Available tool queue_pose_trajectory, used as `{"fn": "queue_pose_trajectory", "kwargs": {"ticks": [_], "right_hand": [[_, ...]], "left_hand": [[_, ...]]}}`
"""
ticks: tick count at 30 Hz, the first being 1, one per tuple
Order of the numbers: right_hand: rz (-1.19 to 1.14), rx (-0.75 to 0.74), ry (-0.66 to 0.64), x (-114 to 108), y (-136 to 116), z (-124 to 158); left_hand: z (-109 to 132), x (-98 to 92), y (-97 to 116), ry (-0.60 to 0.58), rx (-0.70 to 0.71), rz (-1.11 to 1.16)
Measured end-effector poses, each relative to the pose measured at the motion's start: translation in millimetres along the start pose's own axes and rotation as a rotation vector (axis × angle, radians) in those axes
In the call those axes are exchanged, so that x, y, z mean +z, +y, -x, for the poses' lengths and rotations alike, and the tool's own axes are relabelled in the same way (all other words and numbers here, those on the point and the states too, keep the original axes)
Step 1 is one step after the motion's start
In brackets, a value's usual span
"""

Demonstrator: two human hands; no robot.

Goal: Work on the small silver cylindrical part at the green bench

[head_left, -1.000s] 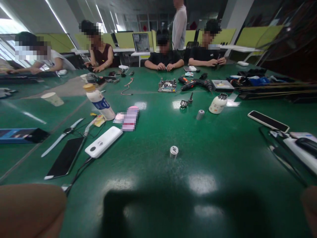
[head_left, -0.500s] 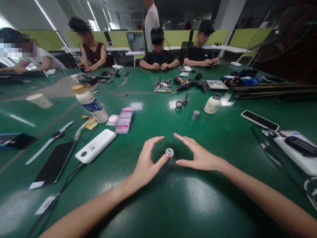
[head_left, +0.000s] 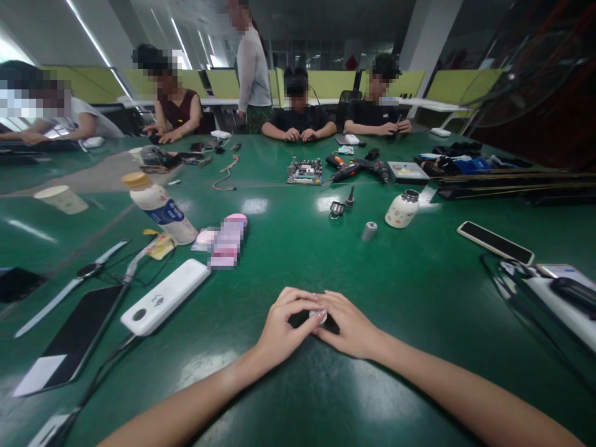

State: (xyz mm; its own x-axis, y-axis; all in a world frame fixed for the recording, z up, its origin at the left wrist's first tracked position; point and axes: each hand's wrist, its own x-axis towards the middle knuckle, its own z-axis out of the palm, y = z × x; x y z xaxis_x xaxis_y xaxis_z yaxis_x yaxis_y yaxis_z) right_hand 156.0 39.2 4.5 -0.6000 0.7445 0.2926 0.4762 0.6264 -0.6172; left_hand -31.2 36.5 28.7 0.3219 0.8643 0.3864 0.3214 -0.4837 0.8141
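Note:
A small round silver-white piece (head_left: 317,316) shows between my hands near the front of the green table; its exact kind is hard to make out. My left hand (head_left: 287,323) is closed on its left side, thumb and fingertips meeting at the piece. From the other side my right hand (head_left: 347,326) curls around it, thumb below and fingers above, its fingertips touching those of my left hand. Most of the piece is covered by fingers. Farther up stand a small grey cylinder (head_left: 369,231), a metal cap with a ring (head_left: 336,208) and an open white bottle (head_left: 402,209).
On the left lie a white power bank (head_left: 165,298), a phone (head_left: 74,335), a watch (head_left: 74,284) and a milk bottle (head_left: 161,208). A circuit board (head_left: 304,171) and power drills (head_left: 358,171) are farther back. Several people sit across the table (head_left: 279,248); one person stands behind.
My hands, apart and spread around the small round piece before, have come together and closed around it. The view has tilted up slightly. The standing person has moved left.

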Motion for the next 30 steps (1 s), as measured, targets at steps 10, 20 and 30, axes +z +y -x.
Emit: {"fn": "queue_pose_trajectory", "kwargs": {"ticks": [10,20,30], "right_hand": [[0.050,0.027,-0.036,-3,-4,-1],[0.079,0.027,-0.036,-5,-8,-1],[0.082,-0.014,0.003,-1,-3,1]], "left_hand": [[-14,-32.1,-44,0.093,-0.154,-0.515],[-2,-13.2,-27,0.122,-0.037,-0.194],[7,7.8,-12,0.080,0.059,0.003]]}}
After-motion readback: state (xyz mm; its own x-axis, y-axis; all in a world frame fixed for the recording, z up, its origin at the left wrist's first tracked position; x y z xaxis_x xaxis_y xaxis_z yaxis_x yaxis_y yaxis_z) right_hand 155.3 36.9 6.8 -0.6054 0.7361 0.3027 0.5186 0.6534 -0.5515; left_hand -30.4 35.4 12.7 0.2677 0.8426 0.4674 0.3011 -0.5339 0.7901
